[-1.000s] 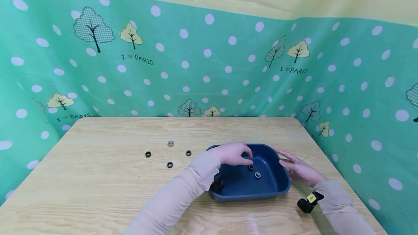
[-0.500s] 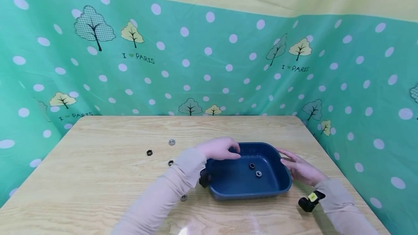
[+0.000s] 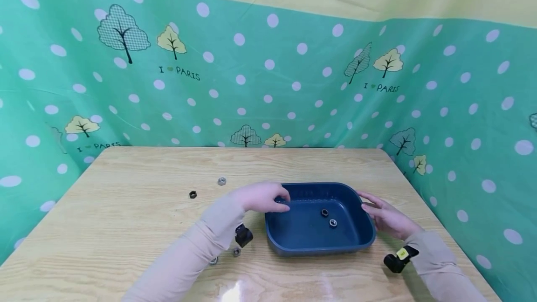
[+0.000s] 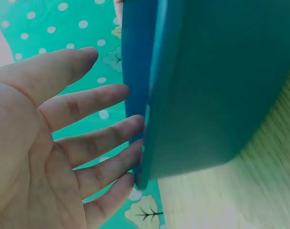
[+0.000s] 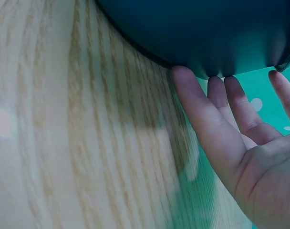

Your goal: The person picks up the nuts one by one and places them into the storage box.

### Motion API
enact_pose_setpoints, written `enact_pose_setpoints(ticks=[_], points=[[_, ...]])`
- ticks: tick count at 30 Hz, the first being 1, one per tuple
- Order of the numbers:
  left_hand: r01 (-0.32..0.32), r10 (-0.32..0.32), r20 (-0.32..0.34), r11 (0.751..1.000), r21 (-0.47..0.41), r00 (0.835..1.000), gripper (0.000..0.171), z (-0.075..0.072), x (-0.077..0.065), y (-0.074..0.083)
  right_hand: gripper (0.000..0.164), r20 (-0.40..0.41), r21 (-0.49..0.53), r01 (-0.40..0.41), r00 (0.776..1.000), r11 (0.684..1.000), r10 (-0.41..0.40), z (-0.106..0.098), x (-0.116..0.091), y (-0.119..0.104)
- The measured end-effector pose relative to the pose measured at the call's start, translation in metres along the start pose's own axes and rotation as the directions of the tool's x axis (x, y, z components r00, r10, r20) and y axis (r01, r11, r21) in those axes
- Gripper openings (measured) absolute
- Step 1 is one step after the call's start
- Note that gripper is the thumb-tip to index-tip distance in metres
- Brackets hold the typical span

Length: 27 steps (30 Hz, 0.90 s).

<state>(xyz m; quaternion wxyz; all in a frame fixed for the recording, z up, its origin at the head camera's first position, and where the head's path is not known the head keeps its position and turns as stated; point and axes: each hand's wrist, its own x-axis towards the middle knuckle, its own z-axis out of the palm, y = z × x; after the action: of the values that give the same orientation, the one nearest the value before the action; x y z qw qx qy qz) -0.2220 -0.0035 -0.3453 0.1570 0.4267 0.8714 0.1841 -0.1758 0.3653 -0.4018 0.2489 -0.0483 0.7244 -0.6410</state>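
Head view, blue tub: sits on the right half of the table [image 3: 138, 232], the same place as a second ago. It is deep, with round corners and a smooth rim [image 3: 319, 250].
Nuts in tub: one dark nut [image 3: 325, 212] and one silver nut [image 3: 333, 223] lie near each other on its floor, as before.
Left hand: [image 3: 264, 197] has slid from over the tub's middle to its left end, so more floor shows. Its fingers are spread, holding nothing; I cannot tell if they touch the rim.
Right hand: [image 3: 388, 216] has stayed at the right end, fingers loosely straight, tips resting on the outside wall.
Other nuts: a black nut [image 3: 193, 194] and a shiny nut [image 3: 222, 181] lie farther left.
Cloth: green with white dots [image 3: 235, 106], behind the table.
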Motion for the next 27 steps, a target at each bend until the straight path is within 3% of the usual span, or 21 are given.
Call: enact_pose_setpoints(ticks=[5, 11, 17, 21, 27], points=[[-0.031, 0.032, -0.060, 0.999, 0.017, 0.998, 0.029, 0.003, -0.018, -0.004, 0.045, 0.003, 0.014, -0.001, 1.000, 1.000, 0.001, 0.000, 0.001, 0.001], [-0.043, 0.067, -0.143, 0.985, 0.167, 0.987, 0.027, 0.014, -0.035, -0.007, 0.034, 0.036, 0.045, 0.029, 0.999, 0.999, -0.030, -0.001, 0.001, 0.003], [-0.025, 0.067, -0.183, 0.974, 0.223, 0.981, 0.028, 0.024, -0.046, -0.009, 0.039, 0.019, 0.035, 0.026, 0.999, 0.999, -0.026, 0.000, 0.001, 0.004], [-0.009, 0.041, -0.169, 0.983, 0.181, 0.985, 0.034, 0.028, -0.055, -0.010, 0.050, -0.008, 0.001, 0.007, 1.000, 1.000, -0.007, 0.001, 0.001, 0.004], [0.025, -0.012, -0.106, 0.992, 0.121, 0.994, 0.049, 0.033, -0.068, -0.013, 0.035, 0.029, 0.018, 0.028, 0.999, 0.999, -0.029, 0.000, 0.000, 0.003]])
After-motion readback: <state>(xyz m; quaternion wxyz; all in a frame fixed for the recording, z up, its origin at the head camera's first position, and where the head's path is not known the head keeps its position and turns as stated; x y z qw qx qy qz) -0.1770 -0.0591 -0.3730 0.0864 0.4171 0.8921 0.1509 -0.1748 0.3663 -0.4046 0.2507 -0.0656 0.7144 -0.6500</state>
